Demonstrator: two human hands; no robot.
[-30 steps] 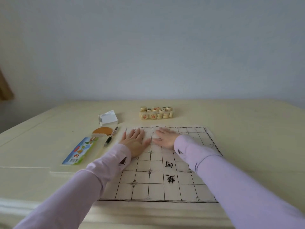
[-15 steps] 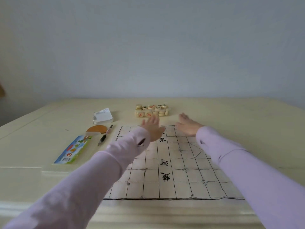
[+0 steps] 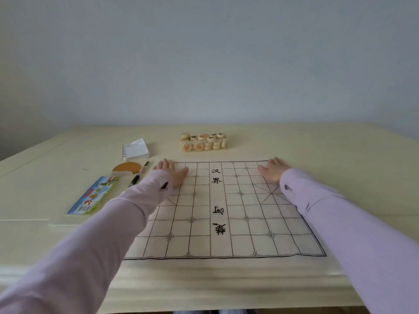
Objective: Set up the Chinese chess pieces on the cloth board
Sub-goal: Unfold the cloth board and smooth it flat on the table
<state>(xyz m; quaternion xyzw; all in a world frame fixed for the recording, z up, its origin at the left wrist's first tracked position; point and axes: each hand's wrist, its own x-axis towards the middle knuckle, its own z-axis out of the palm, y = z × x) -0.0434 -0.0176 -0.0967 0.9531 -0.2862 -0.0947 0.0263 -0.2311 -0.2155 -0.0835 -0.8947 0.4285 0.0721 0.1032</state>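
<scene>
The cloth board (image 3: 226, 211) lies flat on the cream table (image 3: 340, 155), its near edge at the table's front, with no pieces on the grid. Both lilac-sleeved arms reach over it. The left hand (image 3: 171, 172) rests palm down, fingers spread, on the board's far corner at 11 o'clock, gripping nothing. The right hand (image 3: 272, 171) lies flat and released on the far corner at 1 o'clock. At 9 to 10 o'clock, off the board, lie a colourful booklet (image 3: 93, 196), a pen (image 3: 138, 174), an orange disc (image 3: 127, 168) and a spiral notepad (image 3: 135, 150). The chess pieces (image 3: 203, 141) sit stacked in a cluster at 12 o'clock, just beyond the board's far edge, apart from both hands.
</scene>
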